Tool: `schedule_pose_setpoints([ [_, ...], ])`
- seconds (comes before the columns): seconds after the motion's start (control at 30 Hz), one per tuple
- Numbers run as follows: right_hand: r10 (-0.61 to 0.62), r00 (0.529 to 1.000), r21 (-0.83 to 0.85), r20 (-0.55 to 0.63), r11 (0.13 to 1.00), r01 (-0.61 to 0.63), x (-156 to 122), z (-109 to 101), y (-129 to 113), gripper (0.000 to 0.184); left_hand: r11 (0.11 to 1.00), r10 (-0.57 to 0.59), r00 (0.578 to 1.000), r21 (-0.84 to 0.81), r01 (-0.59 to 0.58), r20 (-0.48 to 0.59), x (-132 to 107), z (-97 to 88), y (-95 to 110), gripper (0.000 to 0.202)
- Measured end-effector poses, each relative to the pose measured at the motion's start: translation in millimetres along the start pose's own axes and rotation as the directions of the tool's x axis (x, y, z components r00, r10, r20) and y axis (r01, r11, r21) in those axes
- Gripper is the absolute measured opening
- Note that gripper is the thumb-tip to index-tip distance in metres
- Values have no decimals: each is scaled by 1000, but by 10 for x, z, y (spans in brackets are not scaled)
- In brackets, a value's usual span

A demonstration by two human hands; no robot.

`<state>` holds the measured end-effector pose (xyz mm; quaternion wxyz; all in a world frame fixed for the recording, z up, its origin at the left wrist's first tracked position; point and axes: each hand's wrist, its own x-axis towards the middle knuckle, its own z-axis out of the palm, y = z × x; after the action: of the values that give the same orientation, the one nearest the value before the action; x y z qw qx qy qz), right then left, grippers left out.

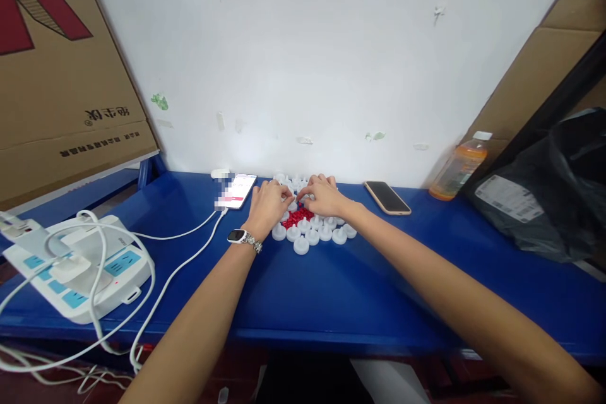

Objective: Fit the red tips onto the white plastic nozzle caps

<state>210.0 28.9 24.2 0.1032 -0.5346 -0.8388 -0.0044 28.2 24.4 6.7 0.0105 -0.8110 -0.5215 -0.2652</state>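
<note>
Red pieces (pixel 294 219) (seemingly loose) amid caps (pixel 301 246)

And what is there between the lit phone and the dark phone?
The head view shows the left hand, the right hand, white parts and small red pieces.

White, round plastic caps (pixel 301 246) cluster around small red pieces (pixel 294 219) on the blue desk (pixel 303 300). Most caps seemingly stand stem-up.

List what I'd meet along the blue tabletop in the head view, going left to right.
White power strip → lit phone → left hand → red pieces → right hand → dark-screened phone → bottle of orange liquid → black plastic bag.
</note>
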Motion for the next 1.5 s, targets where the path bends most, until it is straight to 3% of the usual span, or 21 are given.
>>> schedule_pose_setpoints([
  [0.2, 13, 999, 21, 30, 1000, -14, -42, 15, 15, 35, 1000, 0, 1000, 2, 0, -10, 0, -10, 28, 21],
  [0.37, 28, 999, 133, 21, 991, -31, -124, 1, 46, 35, 1000, 4, 1000, -28, -5, -20, 23, 5, 43, 28],
  [0.57, 225, 959, 273, -174, 946, -173, -339, 21, 109, 33, 994, 21, 998, -103, -28, -67, 25, 3, 29, 40],
  [0.77, 136, 939, 237, -316, 970, -60, -708, -48, 82, 43, 936, -5, 986, -348, -54, -166, -213, -23, -35, 49],
  [0.87, 125, 930, 197, -344, 979, -59, -885, -65, 58, 46, 931, -76, 983, -366, 9, -169, -385, -2, 34, 51],
  [0.97, 141, 932, 155, -333, 983, -93, -966, 17, -5, 49, 943, -150, 983, -315, 109, -108, -464, 71, 154, 54],
  [1.23, 182, 917, 76, -355, 983, -165, -667, 225, -67, 48, 973, -124, 987, -206, 101, -101, -268, 278, 311, 56],
  [1.5, 141, 901, 73, -411, 990, -122, -502, 257, 68, 48, 964, -121, 988, -247, 95, -93, -228, 256, 293, 58],
])
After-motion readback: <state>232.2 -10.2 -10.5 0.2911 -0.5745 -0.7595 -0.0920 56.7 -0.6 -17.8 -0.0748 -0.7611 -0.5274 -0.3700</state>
